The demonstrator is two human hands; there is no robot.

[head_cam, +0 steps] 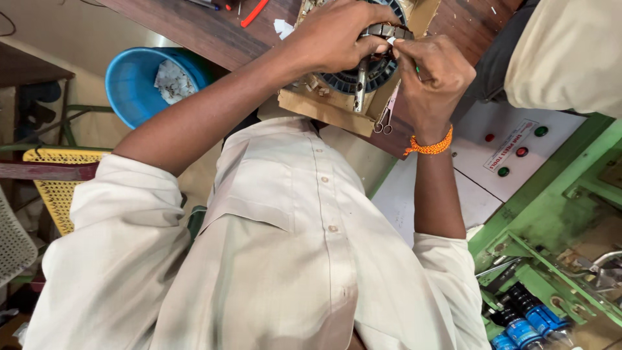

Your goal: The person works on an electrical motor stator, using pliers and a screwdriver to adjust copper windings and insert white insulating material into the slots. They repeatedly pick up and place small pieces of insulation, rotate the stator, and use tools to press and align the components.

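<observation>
Closest to the camera is the person's own cream shirt point(285, 259), which fills the low part of the view. Both arms reach up toward twelve o'clock.

At about four o'clock there is a green machine frame point(551, 220) with blue-capped parts point(525, 324) lying in it. Just above it is a white panel point(512, 155) with red and green buttons. At ten o'clock a blue bucket point(133, 81) sits low down with crumpled white stuff inside. A yellow mesh chair point(55, 188) shows at nine o'clock.

Farther up, at twelve o'clock, a dark round motor part point(363, 71) with many thin slots rests on a piece of cardboard point(317, 104) on the brown counter point(214, 35). The left hand point(337, 35) lies over the top of the round part with its fingers curled down around it, holding it firm. The right hand point(431, 74), with an orange thread band at the wrist, pinches something small at the rim of the part. Its fingers are closed tight, but what they hold is too small to tell. Small scissors point(387, 116) hang near this hand, by the cardboard edge.

The work on the rim looks partly done. How much is finished I cannot tell, because the hands cover most of the part.

At two o'clock another person's pale sleeve point(570, 52) shows. A red pen point(254, 13) lies at the far edge.
</observation>
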